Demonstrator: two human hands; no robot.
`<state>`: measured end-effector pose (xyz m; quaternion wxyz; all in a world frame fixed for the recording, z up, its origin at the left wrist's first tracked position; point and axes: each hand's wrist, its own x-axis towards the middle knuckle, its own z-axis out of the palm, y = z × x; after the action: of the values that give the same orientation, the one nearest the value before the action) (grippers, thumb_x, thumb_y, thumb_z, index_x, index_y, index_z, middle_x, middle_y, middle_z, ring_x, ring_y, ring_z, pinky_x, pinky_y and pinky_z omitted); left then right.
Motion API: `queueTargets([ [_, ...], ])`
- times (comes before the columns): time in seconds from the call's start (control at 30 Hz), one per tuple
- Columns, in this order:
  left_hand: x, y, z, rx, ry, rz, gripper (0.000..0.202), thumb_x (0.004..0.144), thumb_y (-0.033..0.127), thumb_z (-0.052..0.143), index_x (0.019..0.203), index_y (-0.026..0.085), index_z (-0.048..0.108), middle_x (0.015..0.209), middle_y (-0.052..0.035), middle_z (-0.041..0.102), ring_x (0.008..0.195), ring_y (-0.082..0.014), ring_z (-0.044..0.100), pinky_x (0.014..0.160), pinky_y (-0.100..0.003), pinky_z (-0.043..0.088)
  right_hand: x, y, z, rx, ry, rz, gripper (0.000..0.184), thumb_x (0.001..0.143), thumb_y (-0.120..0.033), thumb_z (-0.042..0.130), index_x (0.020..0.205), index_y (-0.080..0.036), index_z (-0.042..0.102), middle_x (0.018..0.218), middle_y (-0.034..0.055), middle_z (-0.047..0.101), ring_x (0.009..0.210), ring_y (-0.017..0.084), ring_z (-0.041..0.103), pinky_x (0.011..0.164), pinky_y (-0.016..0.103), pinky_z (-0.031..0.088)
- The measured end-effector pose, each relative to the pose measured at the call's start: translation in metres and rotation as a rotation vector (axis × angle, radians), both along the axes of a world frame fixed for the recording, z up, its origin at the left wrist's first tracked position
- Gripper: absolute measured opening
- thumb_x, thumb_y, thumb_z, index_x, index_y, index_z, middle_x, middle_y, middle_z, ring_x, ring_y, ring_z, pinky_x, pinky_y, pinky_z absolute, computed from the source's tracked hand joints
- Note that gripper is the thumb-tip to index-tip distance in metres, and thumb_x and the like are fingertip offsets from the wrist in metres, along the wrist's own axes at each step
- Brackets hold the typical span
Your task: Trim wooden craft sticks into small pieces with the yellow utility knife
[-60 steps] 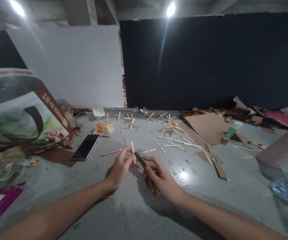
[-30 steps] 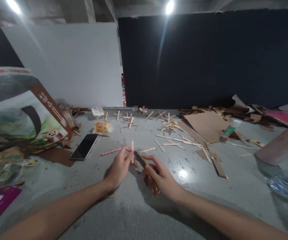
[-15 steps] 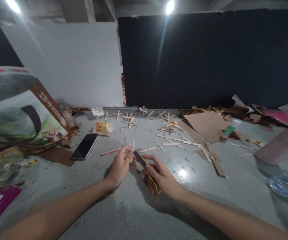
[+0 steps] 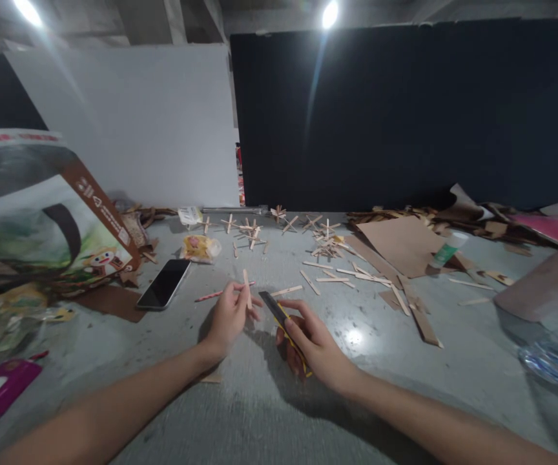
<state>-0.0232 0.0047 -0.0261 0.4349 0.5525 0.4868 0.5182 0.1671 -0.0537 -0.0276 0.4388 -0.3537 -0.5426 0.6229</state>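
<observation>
Between the fingertips of my left hand (image 4: 230, 318) a wooden craft stick (image 4: 247, 287) is held nearly upright. My right hand (image 4: 310, 339) is wrapped round a black and yellow utility knife (image 4: 279, 318), its dark tip pointing up and left toward the stick. A small gap separates knife and stick. Just behind my left fingers lies a pink striped pencil-like rod (image 4: 208, 297), partly hidden. A loose craft stick (image 4: 286, 291) rests beyond the knife. Farther back are several crossed sticks (image 4: 252, 234) and a pile of sticks (image 4: 330, 245).
A phone (image 4: 163, 284) lies to the left, near a large printed bag (image 4: 66, 226) and a yellow wrapped packet (image 4: 198, 248). On the right are brown cardboard (image 4: 398, 242), a glue stick (image 4: 448, 250) and a clear plastic item (image 4: 555, 358). A purple object (image 4: 10, 391) sits at lower left.
My left hand has moved slightly left with the craft stick, away from the knife tip. The stick now leans the other way. My right hand and knife have barely moved.
</observation>
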Motion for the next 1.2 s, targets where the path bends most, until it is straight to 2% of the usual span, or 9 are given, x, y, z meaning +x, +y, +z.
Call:
queueTargets([
  [0.1, 0.001, -0.001, 0.000, 0.015, 0.004, -0.050, 0.048, 0.090, 0.069, 0.062, 0.098, 0.023, 0.048, 0.071, 0.0007, 0.072, 0.051, -0.0145, 0.064, 0.054, -0.027, 0.050, 0.000, 0.001, -0.002, 0.020, 0.021, -0.024, 0.063, 0.093, -0.073, 0.062, 0.136, -0.028, 0.048, 0.085, -0.0029, 0.065, 0.039, 0.009, 0.054, 0.033, 0.020, 0.043],
  [0.17, 0.003, -0.003, 0.002, 0.034, 0.018, -0.100, 0.047, 0.092, 0.068, 0.060, 0.097, 0.023, 0.048, 0.068, 0.0029, 0.069, 0.051, -0.0135, 0.062, 0.054, -0.026, 0.049, 0.000, 0.002, -0.001, 0.036, 0.020, -0.064, 0.061, 0.093, -0.073, 0.061, 0.131, -0.027, 0.052, 0.077, -0.0051, 0.061, 0.038, 0.008, 0.049, 0.033, 0.020, 0.038],
  [0.27, 0.006, -0.008, 0.005, 0.046, 0.049, -0.205, 0.046, 0.093, 0.068, 0.058, 0.093, 0.023, 0.048, 0.060, 0.0068, 0.059, 0.050, -0.0123, 0.056, 0.053, -0.025, 0.045, 0.000, 0.003, 0.001, 0.046, 0.000, -0.147, 0.059, 0.090, -0.073, 0.066, 0.121, -0.023, 0.059, 0.057, -0.0116, 0.042, 0.038, 0.007, 0.036, 0.035, 0.019, 0.029],
  [0.33, 0.007, -0.012, 0.006, 0.032, 0.085, -0.297, 0.046, 0.094, 0.068, 0.057, 0.092, 0.023, 0.049, 0.057, 0.0078, 0.055, 0.049, -0.0119, 0.053, 0.053, -0.025, 0.043, 0.001, 0.005, 0.004, 0.026, 0.000, -0.192, 0.060, 0.086, -0.073, 0.071, 0.117, -0.022, 0.061, 0.052, -0.0134, 0.035, 0.039, 0.008, 0.032, 0.037, 0.019, 0.027],
  [0.4, 0.008, -0.016, 0.007, 0.013, 0.133, -0.388, 0.044, 0.095, 0.066, 0.057, 0.091, 0.023, 0.052, 0.057, 0.0073, 0.054, 0.049, -0.0117, 0.051, 0.054, -0.025, 0.041, 0.002, 0.006, 0.005, -0.001, 0.011, -0.218, 0.061, 0.080, -0.073, 0.077, 0.110, -0.022, 0.063, 0.051, -0.0131, 0.036, 0.039, 0.007, 0.031, 0.037, 0.020, 0.027],
  [0.53, 0.006, -0.021, 0.007, 0.013, 0.252, -0.513, 0.039, 0.098, 0.059, 0.056, 0.089, 0.021, 0.057, 0.061, 0.0045, 0.057, 0.055, -0.0124, 0.052, 0.057, -0.025, 0.040, 0.002, 0.009, 0.005, -0.032, 0.000, -0.221, 0.056, 0.077, -0.073, 0.080, 0.086, -0.021, 0.061, 0.048, -0.0113, 0.038, 0.038, 0.006, 0.031, 0.036, 0.020, 0.027],
  [0.67, 0.005, -0.022, 0.009, 0.030, 0.291, -0.550, 0.038, 0.101, 0.056, 0.052, 0.088, 0.021, 0.058, 0.063, 0.0033, 0.058, 0.058, -0.0132, 0.053, 0.060, -0.026, 0.040, 0.002, 0.010, 0.003, -0.043, -0.021, -0.241, 0.059, 0.074, -0.076, 0.080, 0.078, -0.021, 0.058, 0.045, -0.0110, 0.038, 0.036, 0.007, 0.032, 0.035, 0.020, 0.027],
  [0.83, 0.007, -0.022, 0.013, 0.008, 0.245, -0.561, 0.039, 0.099, 0.059, 0.054, 0.091, 0.021, 0.060, 0.065, 0.0022, 0.059, 0.060, -0.0147, 0.054, 0.063, -0.028, 0.044, 0.003, 0.009, 0.001, -0.063, -0.013, -0.257, 0.056, 0.076, -0.072, 0.081, 0.079, -0.021, 0.058, 0.046, -0.0111, 0.040, 0.037, 0.007, 0.034, 0.035, 0.020, 0.030],
  [1.2, 0.007, -0.019, 0.009, -0.015, 0.205, -0.554, 0.036, 0.097, 0.057, 0.057, 0.097, 0.020, 0.062, 0.068, 0.0022, 0.059, 0.060, -0.0142, 0.055, 0.060, -0.027, 0.044, 0.002, 0.010, -0.001, -0.094, 0.044, -0.277, 0.056, 0.075, -0.070, 0.083, 0.080, -0.022, 0.056, 0.045, -0.0130, 0.037, 0.036, 0.006, 0.032, 0.036, 0.019, 0.030],
])
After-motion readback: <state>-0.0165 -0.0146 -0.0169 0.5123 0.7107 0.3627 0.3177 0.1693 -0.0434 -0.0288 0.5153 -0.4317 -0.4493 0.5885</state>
